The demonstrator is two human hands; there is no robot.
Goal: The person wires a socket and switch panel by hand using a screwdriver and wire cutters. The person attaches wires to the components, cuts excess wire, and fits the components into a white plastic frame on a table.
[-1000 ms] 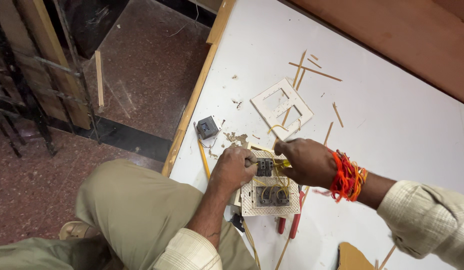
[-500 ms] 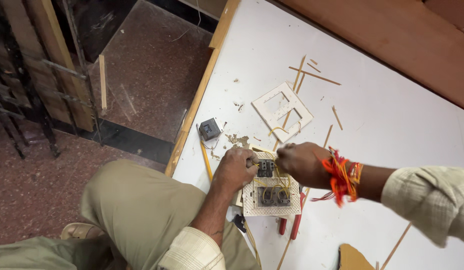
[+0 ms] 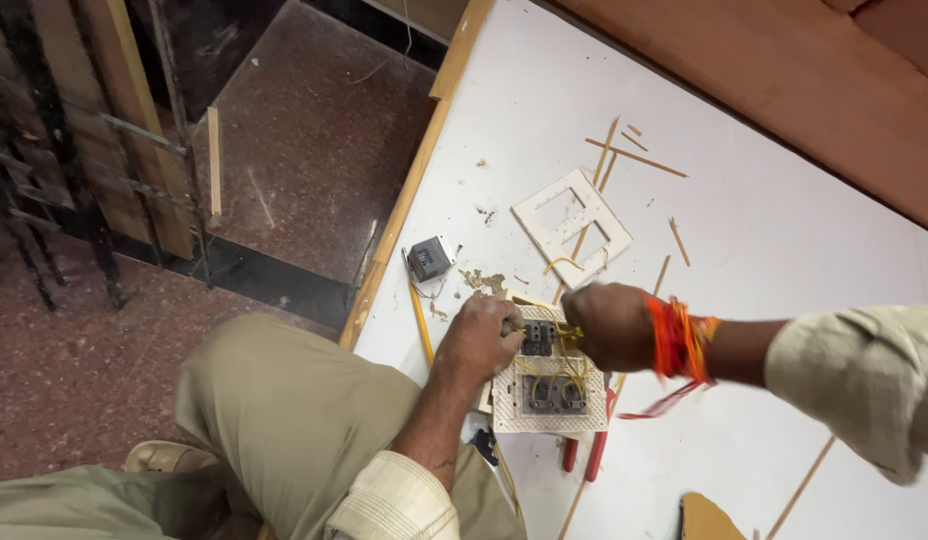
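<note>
Left hand: the left hand (image 3: 481,335) sits at the upper left corner of the switch plate (image 3: 549,385), fingers curled in tight and pinching a bit of yellow wire (image 3: 550,331) right by the dark switch module (image 3: 539,338).
Right hand: the right hand (image 3: 606,325) comes in from the other side, knuckles up, fingers bunched on the same yellow wire at the top right of the module. Can't really see the fingertips, they're tucked under the hand.
Wrist: there's a bundle of orange and red thread bands (image 3: 674,340) on the right wrist, with loose ends hanging down over the worktop.
Switch plate: it's a cream perforated plate lying flat on the white worktop (image 3: 784,250), near the front edge, right between the two hands. Dark modules are fitted in it and yellow wires loop across them.
Pliers: red handles (image 3: 594,450) poke out from under the plate's lower right side, lying on the worktop.
Cover frame: a white cover frame (image 3: 572,225) with cut-out windows lies further back, well apart from the hands, tilted a bit.
Loose module: a small grey module (image 3: 430,258) sits alone near the wooden edge strip of the worktop, left of the hands.
Pencil: a yellow pencil (image 3: 420,322) lies just left of the left hand.
Scraps: thin wood slivers (image 3: 634,158) are scattered across the back of the worktop, plus some dusty crumbs near the left hand.
Person: sitting with a knee in khaki trousers (image 3: 284,420) up against the worktop edge.
</note>
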